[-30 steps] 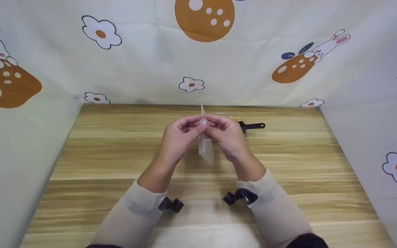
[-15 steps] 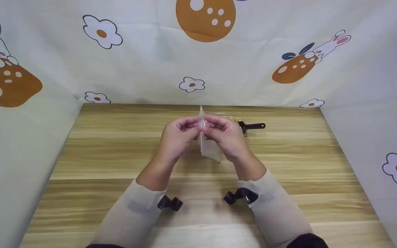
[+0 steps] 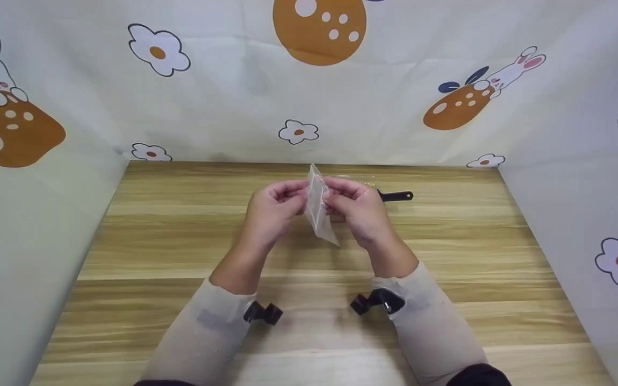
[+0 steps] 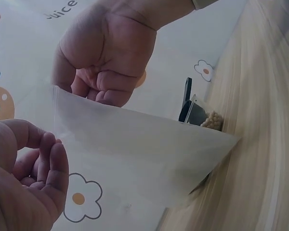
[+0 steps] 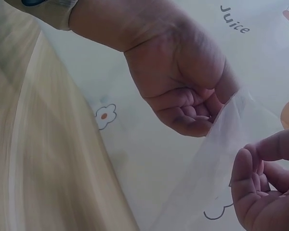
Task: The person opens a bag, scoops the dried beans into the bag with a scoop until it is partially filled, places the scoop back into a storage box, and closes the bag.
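A translucent plastic bag [image 3: 318,209] hangs upright between both hands, its two walls parted at the top. On one side the left hand [image 3: 271,217] pinches the bag's edge between thumb and fingers. Opposite it, the right hand [image 3: 365,217] pinches the other edge the same way. The left wrist view shows the bag's flat whitish wall [image 4: 135,149] slanting down towards the table. Behind the right hand, partly hidden, is a clear box [image 4: 192,102] of small pale yellow beans [image 4: 213,120], with a black scoop [image 3: 397,196] in it, handle pointing right.
The wood-grain table [image 3: 169,241] reaches back to a patterned cloth wall [image 3: 223,96], with cloth on both sides too. Black camera mounts [image 3: 263,313] are strapped to both sleeved wrists, pointing inward.
The hands have drawn slightly apart, and the bag's walls have spread from nearly edge-on to a wider mouth. The bag's lower corner has swung right. The box and scoop have stayed put.
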The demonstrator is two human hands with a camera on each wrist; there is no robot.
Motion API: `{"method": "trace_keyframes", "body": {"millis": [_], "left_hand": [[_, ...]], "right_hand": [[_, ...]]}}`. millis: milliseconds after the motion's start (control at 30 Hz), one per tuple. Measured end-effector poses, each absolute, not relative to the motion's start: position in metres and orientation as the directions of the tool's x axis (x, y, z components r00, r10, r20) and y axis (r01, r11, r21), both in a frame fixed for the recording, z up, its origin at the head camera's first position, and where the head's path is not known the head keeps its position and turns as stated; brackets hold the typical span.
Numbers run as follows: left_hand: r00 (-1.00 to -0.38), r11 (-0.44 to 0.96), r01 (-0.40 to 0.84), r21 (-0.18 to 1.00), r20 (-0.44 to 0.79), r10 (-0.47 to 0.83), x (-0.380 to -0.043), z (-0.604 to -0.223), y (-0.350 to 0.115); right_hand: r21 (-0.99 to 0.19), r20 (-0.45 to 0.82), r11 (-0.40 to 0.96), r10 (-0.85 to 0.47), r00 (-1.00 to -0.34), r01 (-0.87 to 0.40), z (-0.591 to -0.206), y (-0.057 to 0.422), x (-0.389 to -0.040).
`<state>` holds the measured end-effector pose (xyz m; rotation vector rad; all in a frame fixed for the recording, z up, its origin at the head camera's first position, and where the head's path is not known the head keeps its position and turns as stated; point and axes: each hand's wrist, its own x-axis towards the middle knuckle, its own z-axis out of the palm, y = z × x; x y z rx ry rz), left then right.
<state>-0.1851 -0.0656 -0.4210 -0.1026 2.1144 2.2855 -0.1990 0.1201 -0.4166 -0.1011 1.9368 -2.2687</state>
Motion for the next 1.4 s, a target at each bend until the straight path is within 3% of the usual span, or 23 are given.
{"method": "trace_keyframes", "body": {"millis": [500,900,1400], "left_hand": [[-0.994,0.007,-0.006,1.0,-0.005,-0.112,-0.192,-0.423,-0.081],[-0.985,0.093,-0.011,0.996,0.005,-0.174,-0.195,-0.42,-0.094],[-0.987,0.045,0.002,0.999,0.009,-0.163,-0.194,-0.42,-0.093]], "right_hand": [[-0.98,-0.046,-0.193,-0.059,-0.997,0.056,-0.416,0.132,-0.209],[-0.99,-0.053,-0.132,-0.026,-0.998,0.056,-0.415,0.146,-0.216],[-0.982,-0.059,-0.181,-0.014,-0.998,0.061,-0.411,0.145,-0.214]]}}
